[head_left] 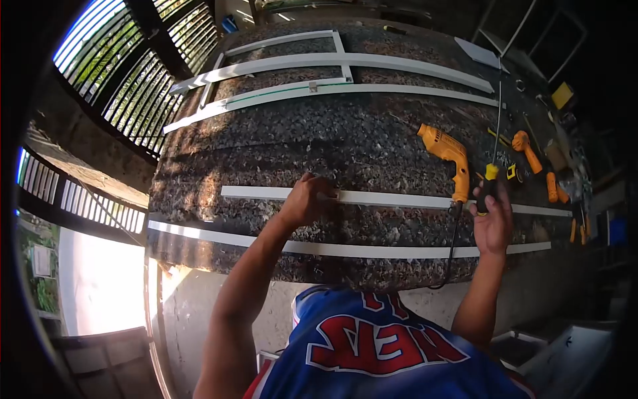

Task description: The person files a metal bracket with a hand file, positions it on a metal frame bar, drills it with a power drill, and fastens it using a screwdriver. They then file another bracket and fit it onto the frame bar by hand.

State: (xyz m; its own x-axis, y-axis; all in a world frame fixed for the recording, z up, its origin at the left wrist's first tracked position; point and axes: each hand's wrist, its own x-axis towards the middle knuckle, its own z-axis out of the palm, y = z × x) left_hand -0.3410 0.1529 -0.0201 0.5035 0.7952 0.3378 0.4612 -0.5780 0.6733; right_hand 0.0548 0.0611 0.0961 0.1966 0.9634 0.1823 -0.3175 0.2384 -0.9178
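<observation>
So the white strip (399, 199) looks like one of those slim, stiff profiles, probably light for its length. I'd guess it's smooth enough to slide a bit and might flex or scratch if you lean on it. Best hold is both edges near the middle, fingers kept out of the tool's way. The screwdriver (491, 172) should be easy to handle, rigid with a chunky handle, so take it there and not by the skinny shaft.

Looks-wise, the strip is plain, straight-edged and pale, with a small brownish spot by the fingers that I can't make out. The screwdriver is yellow and black with a long thin metal shaft.

The strip lies crosswise on the dark, flaky surface (372, 139), between another white length (345, 250) nearer the body and the pale framework (412, 63) farther off. The left hand (308, 199) has its grip bent in at the strip; can't tell if it's pinching it or something small on it. The right hand (493, 219) has its grip closed round the screwdriver handle, shaft pointing away from the body, just beside the orange drill (446, 146).
</observation>
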